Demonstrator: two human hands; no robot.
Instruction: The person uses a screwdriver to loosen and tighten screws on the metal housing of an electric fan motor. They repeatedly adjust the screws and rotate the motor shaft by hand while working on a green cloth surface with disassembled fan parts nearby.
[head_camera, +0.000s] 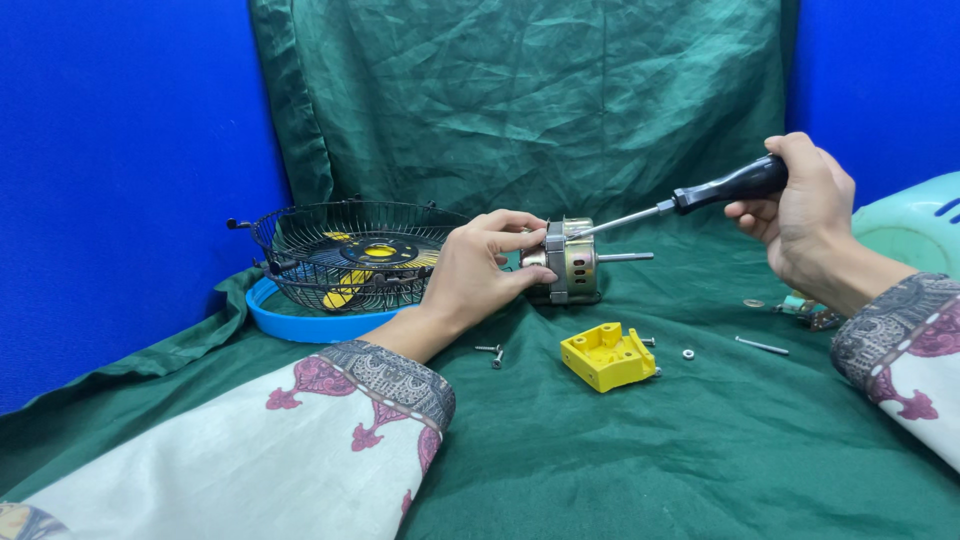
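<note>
Green cloth (700, 450) is covering the counter, and on it a small electric motor (572, 262) is being steadied by the left hand (480, 268), whose fingers (520, 222) are being wrapped around its left end. A screwdriver (700, 195) with a black handle is being gripped in the right hand (800, 205), fingers clenched about the handle, and its metal tip is being pressed against the upper edge of the motor casing.

The step in hand is judged to be the working of a fastener on the casing, though whether it is being loosened or tightened cannot be told. The next move is judged to call for the blade being kept seated while the handle is being turned, with the motor being held from rolling.

The motor is showing as a dull metal drum with holes in its side band, lying on its side near the middle of the cloth, its thin shaft (625, 257) pointing right.

A yellow plastic housing (605, 355) is lying just in front of it, with loose screws (492, 351) and a long bolt (762, 346) being left scattered nearby. A wire fan guard (300, 240) is resting on a blue ring (300, 322) at the left.
</note>
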